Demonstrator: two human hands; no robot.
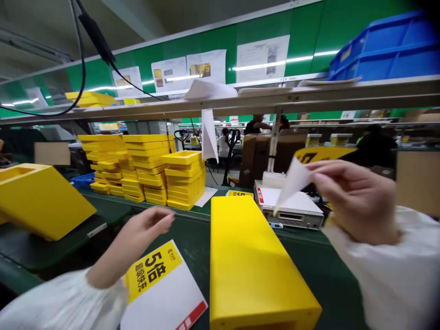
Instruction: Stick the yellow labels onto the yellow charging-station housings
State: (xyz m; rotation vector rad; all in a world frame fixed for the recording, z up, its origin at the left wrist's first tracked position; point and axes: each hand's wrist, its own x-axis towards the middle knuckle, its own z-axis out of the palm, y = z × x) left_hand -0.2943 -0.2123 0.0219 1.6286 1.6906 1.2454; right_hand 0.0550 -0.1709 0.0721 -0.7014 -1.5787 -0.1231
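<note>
My right hand (354, 200) pinches a white paper sheet (293, 184) between thumb and fingers, raised above the bench. Behind that sheet shows a yellow printed card (323, 154), and I cannot tell whether it is held too. My left hand (148, 225) hangs relaxed over the green bench (338, 261), holding nothing, just above a white and yellow card (161, 286) printed with a "5" and Chinese text. Between my hands lies a long yellow rectangular box (256, 261). Another yellow box (39, 201) rests tilted at the far left.
Stacks of yellow trays (147, 169) stand at the bench's back edge. A white electronic device (288, 206) sits behind the long box. Blue crates (385, 50) occupy the shelf (220, 103) overhead. Beyond the bench are cardboard boxes, a pallet jack handle and people at work.
</note>
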